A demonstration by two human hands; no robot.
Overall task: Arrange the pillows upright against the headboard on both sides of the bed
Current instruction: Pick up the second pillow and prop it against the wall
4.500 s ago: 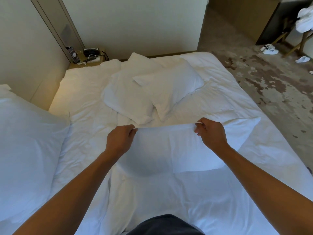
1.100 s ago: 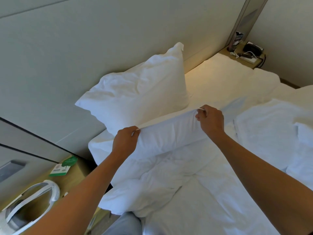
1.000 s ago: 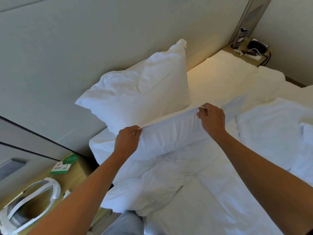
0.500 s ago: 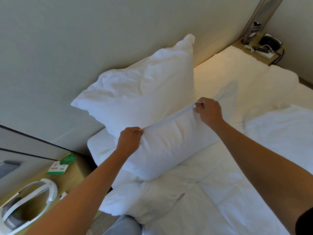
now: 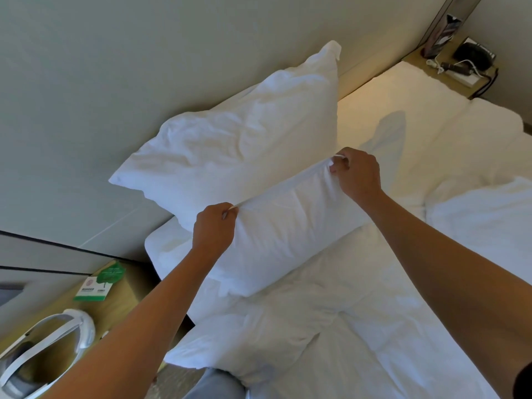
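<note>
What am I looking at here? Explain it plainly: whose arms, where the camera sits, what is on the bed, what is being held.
No machine here: these are a person's two bare arms, filmed by one wide-angle camera worn on the head, looking forward and down. The left hand and right hand each pinch the top edge of a white front pillow, which stands on the bed. Behind it a back pillow leans upright against the headboard. Rumpled white bedding covers the rest of the mattress. At lower left a bedside table carries a green card; a far table holds dark gadgets and cables.
</note>
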